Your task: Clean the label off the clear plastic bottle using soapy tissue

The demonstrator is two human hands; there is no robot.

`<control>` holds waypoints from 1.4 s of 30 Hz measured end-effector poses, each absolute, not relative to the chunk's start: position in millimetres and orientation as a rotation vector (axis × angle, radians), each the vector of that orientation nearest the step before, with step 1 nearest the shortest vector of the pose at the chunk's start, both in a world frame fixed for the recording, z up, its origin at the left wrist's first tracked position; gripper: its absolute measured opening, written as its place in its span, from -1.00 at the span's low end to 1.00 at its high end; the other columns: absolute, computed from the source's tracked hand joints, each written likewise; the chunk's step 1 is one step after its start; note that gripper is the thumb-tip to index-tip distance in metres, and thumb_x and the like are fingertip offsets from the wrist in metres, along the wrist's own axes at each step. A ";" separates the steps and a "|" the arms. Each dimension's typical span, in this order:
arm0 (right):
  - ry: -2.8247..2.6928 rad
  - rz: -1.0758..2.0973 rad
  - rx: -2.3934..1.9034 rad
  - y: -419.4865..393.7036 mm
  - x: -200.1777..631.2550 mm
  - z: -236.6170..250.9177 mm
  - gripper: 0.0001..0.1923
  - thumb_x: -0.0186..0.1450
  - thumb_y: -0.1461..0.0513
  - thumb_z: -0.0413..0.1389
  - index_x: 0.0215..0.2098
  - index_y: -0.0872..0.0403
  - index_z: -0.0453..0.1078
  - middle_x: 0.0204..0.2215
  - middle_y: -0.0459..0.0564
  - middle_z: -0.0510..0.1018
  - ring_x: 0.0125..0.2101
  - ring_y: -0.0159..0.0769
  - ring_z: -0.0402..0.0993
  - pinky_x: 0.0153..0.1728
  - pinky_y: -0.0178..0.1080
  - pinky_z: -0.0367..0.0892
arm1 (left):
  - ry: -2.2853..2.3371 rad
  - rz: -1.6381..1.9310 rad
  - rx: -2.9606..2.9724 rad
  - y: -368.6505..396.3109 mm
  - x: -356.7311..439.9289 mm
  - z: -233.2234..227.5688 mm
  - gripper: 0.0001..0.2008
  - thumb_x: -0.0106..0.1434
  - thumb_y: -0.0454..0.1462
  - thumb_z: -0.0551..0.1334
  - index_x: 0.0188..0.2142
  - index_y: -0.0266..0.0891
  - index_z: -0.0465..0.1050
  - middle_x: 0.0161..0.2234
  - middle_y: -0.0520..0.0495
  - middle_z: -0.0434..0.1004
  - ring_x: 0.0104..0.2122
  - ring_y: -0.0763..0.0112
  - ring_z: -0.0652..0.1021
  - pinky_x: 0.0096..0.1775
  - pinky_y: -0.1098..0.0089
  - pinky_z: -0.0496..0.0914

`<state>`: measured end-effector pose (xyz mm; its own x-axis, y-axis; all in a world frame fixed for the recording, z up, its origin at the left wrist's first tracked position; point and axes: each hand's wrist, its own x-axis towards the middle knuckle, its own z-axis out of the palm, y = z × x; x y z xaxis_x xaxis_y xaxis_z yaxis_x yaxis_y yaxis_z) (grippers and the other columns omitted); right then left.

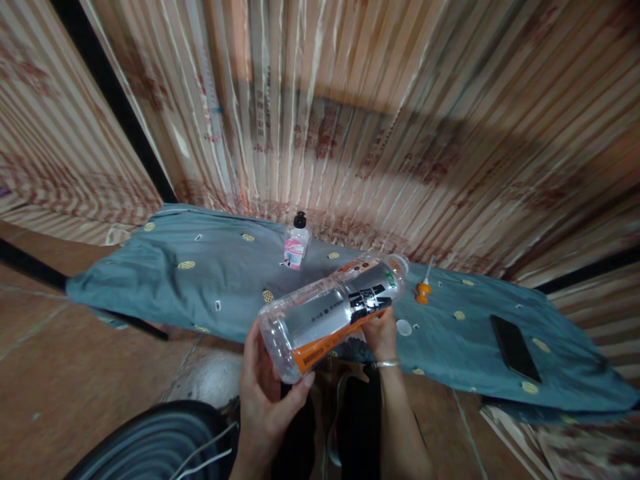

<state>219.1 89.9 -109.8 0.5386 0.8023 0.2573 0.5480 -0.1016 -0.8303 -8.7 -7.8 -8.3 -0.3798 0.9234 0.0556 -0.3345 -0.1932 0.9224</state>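
I hold a large clear plastic bottle (330, 310) with an orange, black and silver label, tilted on its side with its open neck pointing up to the right. My left hand (265, 393) cups its base from below. My right hand (383, 332), with a silver bracelet at the wrist, grips it from underneath near the neck end. A small white cap (403, 327) lies on the teal cloth (200, 280) just right of my right hand.
A small bottle with a black cap and pink label (296, 244) stands on the cloth. An orange-tipped dropper (424, 288) and a black phone (515, 348) lie to the right. Striped wooden panels (380, 120) lean behind. Tiled floor lies on the left.
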 end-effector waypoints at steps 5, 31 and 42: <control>-1.046 0.383 -1.802 89.6 215.4 -104.1 -0.45 -0.06 0.00 0.33 -0.16 -0.06 0.28 -0.22 0.21 0.72 -0.17 0.16 0.70 -0.21 -0.01 0.57 | 1.119 1.723 0.804 -8.2 -8.8 -9.0 -0.15 0.03 -0.12 0.62 0.29 -0.11 0.45 0.22 -0.24 0.61 0.19 -0.08 0.63 0.14 0.18 0.56; -1.002 0.462 -1.910 87.7 211.0 -91.5 -0.41 -0.03 0.07 0.35 -0.07 0.03 0.35 -0.24 0.19 0.72 -0.17 0.13 0.70 -0.21 -0.10 0.53 | 1.101 1.758 0.751 -8.3 -8.2 -18.4 -0.15 0.01 -0.20 0.64 0.30 -0.05 0.49 0.25 -0.19 0.61 0.26 0.00 0.59 0.18 0.30 0.52; -1.031 0.446 -1.881 87.5 210.9 -93.3 -0.44 0.01 0.01 0.32 -0.07 0.03 0.36 -0.22 0.23 0.72 -0.15 0.17 0.70 -0.21 -0.07 0.52 | 1.134 1.812 0.766 -6.0 -6.0 -16.0 -0.10 -0.03 -0.18 0.66 0.31 -0.02 0.48 0.35 -0.21 0.49 0.21 -0.08 0.62 0.10 0.24 0.59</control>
